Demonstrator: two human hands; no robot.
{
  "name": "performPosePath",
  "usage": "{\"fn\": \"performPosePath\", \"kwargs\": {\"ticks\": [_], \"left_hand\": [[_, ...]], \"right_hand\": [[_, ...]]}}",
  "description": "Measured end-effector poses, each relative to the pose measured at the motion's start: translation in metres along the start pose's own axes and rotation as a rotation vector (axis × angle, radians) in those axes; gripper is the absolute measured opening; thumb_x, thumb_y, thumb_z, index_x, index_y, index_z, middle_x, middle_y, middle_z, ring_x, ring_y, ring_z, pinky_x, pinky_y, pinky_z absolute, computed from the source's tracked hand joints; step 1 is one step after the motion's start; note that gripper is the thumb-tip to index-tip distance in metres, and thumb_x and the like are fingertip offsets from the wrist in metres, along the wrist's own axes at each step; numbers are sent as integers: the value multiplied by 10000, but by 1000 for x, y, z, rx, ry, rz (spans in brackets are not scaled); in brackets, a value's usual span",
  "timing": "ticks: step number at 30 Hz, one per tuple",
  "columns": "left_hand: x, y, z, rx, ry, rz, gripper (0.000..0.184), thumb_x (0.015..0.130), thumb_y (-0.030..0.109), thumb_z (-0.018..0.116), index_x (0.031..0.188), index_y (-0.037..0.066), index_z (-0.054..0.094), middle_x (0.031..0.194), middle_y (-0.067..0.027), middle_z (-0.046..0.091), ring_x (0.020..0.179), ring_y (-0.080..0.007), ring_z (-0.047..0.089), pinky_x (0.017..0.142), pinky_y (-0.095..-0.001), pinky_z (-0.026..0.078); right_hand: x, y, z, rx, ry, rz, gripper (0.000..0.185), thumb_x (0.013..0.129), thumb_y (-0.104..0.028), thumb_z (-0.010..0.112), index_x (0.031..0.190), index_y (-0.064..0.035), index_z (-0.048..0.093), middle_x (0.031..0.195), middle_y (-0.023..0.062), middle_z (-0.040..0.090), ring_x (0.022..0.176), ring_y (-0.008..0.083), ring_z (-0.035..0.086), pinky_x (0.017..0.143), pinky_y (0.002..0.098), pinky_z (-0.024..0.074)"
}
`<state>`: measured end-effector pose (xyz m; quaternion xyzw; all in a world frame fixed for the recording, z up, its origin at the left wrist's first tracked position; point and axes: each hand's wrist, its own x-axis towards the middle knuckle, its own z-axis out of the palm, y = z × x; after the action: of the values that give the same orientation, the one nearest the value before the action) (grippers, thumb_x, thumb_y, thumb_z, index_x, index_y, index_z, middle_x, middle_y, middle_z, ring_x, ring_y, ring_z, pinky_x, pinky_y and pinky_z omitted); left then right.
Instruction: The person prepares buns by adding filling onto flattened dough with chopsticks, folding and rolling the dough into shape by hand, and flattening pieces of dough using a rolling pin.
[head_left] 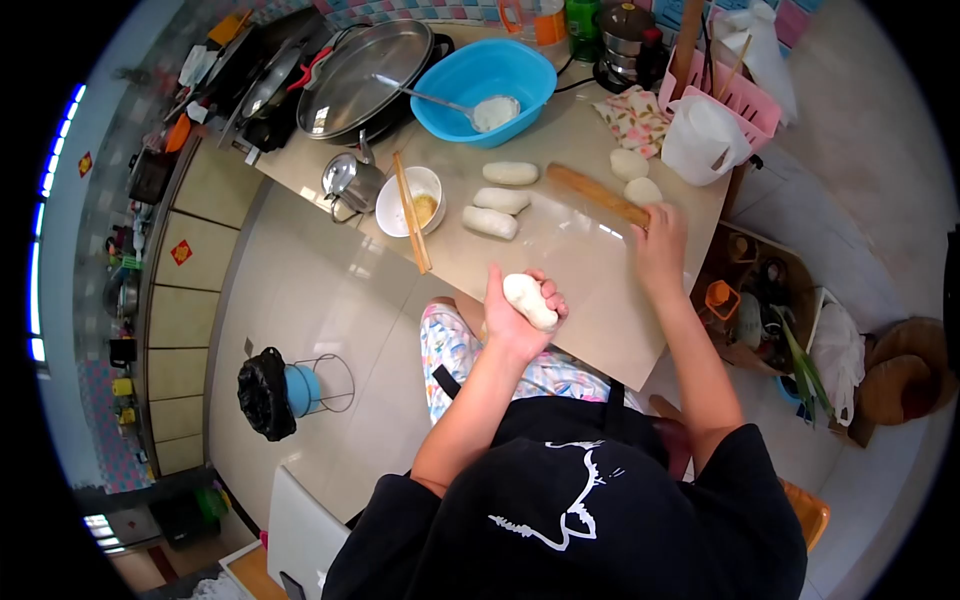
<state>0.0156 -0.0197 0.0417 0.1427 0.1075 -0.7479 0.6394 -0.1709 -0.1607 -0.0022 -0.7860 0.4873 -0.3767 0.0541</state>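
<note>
My left hand (522, 325), palm up at the near edge of the table, is closed round a white dough piece (531, 301). With my right hand (660, 245) I grip the near end of a wooden rolling pin (598, 195), which lies slanted on the table. Left of the pin, several dough rolls (501, 200) lie side by side. Two rounder dough pieces (629, 165) sit beyond my right hand, close to the pin. A white bowl (410, 202) holds something yellowish, with chopsticks (411, 213) across it.
On the table (585, 290) stand a blue basin (484, 92) with a ladle, a lidded pan (366, 80) and a metal pot (352, 185). A floral cloth (633, 121), a white plastic bag (704, 139) and a pink basket (750, 105) are at the back right.
</note>
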Motion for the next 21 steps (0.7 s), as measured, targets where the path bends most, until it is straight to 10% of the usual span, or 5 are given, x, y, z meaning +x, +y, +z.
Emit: {"fn": "performPosePath", "kwargs": {"ticks": [2, 12, 21], "left_hand": [[3, -2, 2, 166, 225, 124, 656, 895, 672, 346, 779, 65, 565, 648, -80, 497, 595, -228, 481, 607, -360, 413], [3, -5, 0, 60, 47, 72, 620, 937, 609, 326, 766, 55, 544, 778, -108, 528, 701, -248, 511, 667, -359, 451], [-14, -18, 29, 112, -36, 241, 626, 961, 586, 234, 829, 58, 544, 1223, -199, 545, 1162, -338, 475, 1052, -441, 345]], "right_hand": [[-5, -1, -13, -20, 69, 138, 343, 759, -43, 674, 1073, -31, 534, 1061, 142, 512, 980, 346, 476, 863, 432, 388], [-30, 31, -20, -216, 89, 445, 403, 789, -84, 653, 1161, -42, 504, 1131, 163, 510, 1065, 366, 456, 905, 448, 376], [-36, -139, -59, 537, 18, -87, 286, 669, -78, 745, 948, -67, 685, 1206, 117, 573, 1162, 332, 459, 962, 457, 387]]}}
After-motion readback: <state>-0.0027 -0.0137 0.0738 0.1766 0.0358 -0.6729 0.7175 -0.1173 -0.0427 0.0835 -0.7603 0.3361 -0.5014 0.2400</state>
